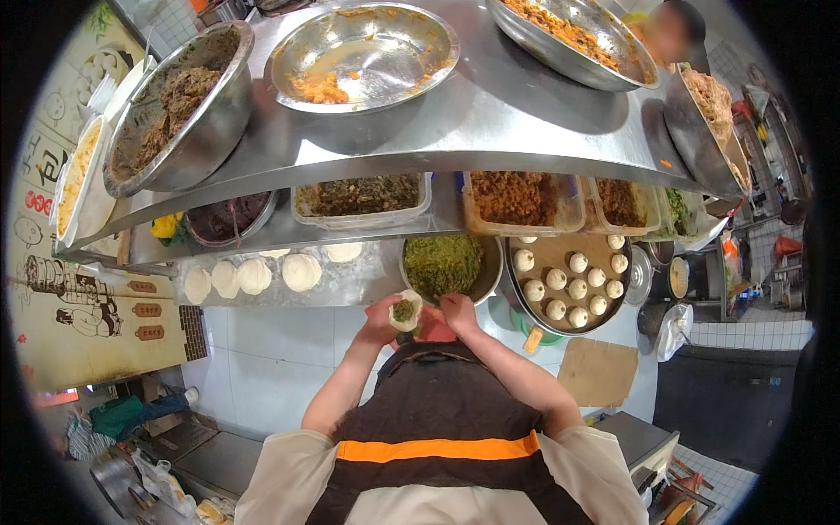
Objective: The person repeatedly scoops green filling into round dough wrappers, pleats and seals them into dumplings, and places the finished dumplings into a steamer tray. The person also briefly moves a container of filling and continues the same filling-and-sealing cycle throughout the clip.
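My left hand [378, 320] cups a round dough wrapper [416, 315] with a lump of green filling [403, 310] in its middle. Close by on the right, my right hand [458, 311] is at the near rim of a metal bowl [493, 279], its fingers curled in. Whether those fingers grip a small tool is too small to tell. Chopped green filling [443, 266] fills much of the bowl. To the right, a round steamer tray [564, 265] carries several pleated buns [577, 289]. Flat dough rounds [302, 272] lie on the floured metal counter [367, 282] at left.
A steel shelf [420, 141] overhangs the counter. On it stand a bowl of brown filling [177, 98], a nearly bare basin [374, 59] and a bowl of orange filling [564, 33]. Plastic tubs [361, 197] sit underneath. A person [669, 33] is beyond, at upper right.
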